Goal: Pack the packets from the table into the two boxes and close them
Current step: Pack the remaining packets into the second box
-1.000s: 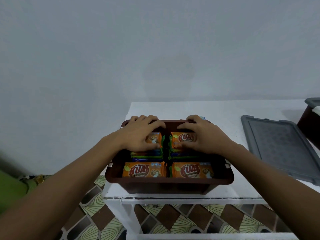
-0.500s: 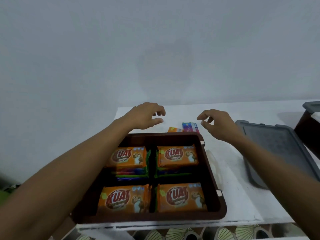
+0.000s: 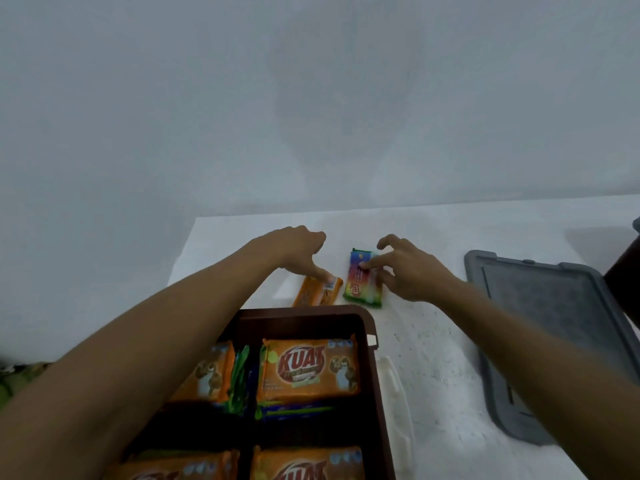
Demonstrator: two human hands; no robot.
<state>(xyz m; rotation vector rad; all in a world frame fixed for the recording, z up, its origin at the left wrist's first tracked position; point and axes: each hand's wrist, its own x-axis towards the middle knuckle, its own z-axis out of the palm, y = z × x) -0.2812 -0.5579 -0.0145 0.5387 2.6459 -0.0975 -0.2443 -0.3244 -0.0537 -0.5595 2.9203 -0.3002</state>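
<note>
Head: left hand [image 3: 298, 251] touches orange packet [image 3: 312, 293] (right hand [image 3: 412, 271]: rainbow packet [image 3: 362, 289]).

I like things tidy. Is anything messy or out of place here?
Nothing is spilled or broken. Only an orange packet and a rainbow packet lie on the table outside the brown box, and the grey lid lies apart to its right.

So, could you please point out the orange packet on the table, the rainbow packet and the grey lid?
orange packet [image 3: 312, 293]: head view, wrapper's bare middle.
rainbow packet [image 3: 362, 289]: head view, lower part of wrapper.
grey lid [image 3: 554, 317]: head view, flat centre panel.
</note>
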